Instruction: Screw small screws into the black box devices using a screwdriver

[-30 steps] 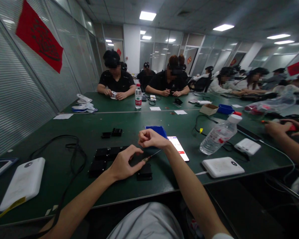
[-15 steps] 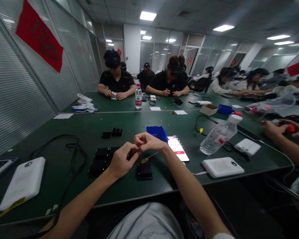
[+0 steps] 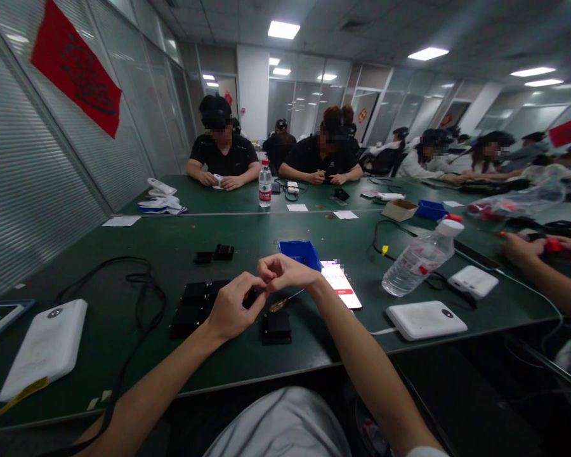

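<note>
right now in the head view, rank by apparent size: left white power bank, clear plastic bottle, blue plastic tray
1. white power bank at left, though nearest the camera
2. clear plastic bottle
3. blue plastic tray

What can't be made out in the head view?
- What the fingers pinch: too small, hidden where the left hand and right hand meet.
- Whether the thin tool is held or lies on the table: the right hand covers its far end.
- Phone screen: blurred.
- Co-worker's hand at a red thing: too small to name, arm cut off by the right edge.
</note>
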Tool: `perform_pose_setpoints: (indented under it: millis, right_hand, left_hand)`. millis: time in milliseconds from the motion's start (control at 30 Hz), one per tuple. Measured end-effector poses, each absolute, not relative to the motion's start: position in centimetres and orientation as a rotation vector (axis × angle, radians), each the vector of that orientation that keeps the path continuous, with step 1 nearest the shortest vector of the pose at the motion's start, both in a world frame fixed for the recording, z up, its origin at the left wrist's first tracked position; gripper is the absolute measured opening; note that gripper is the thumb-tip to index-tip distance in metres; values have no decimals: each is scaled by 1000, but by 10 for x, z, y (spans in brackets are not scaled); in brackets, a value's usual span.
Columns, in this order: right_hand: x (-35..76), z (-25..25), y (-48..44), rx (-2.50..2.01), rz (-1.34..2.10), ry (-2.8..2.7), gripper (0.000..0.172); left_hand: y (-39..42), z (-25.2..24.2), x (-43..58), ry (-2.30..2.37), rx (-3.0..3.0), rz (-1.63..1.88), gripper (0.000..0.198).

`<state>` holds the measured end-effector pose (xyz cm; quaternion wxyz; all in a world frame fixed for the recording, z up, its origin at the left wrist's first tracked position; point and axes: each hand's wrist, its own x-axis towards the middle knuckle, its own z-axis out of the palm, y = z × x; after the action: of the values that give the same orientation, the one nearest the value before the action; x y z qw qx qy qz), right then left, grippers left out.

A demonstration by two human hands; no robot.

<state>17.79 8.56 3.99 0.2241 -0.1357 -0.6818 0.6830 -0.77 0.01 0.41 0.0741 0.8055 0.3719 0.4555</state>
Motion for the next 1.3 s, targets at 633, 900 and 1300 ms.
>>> perform_pose_setpoints:
  millis: [633, 900, 1300]
  right_hand:
    - [184, 38, 92, -362, 1902, -1912, 26]
    - [193, 38, 98, -356, 1980, -2003, 31]
    - [196, 36, 98, -412, 1982, -2124, 29]
  left_hand:
    - [2, 5, -7, 1055, 2456, 1474, 13]
    - [2, 5, -7, 1044, 2456, 1453, 14]
    - [3, 0, -8, 1014, 2531, 1279, 17]
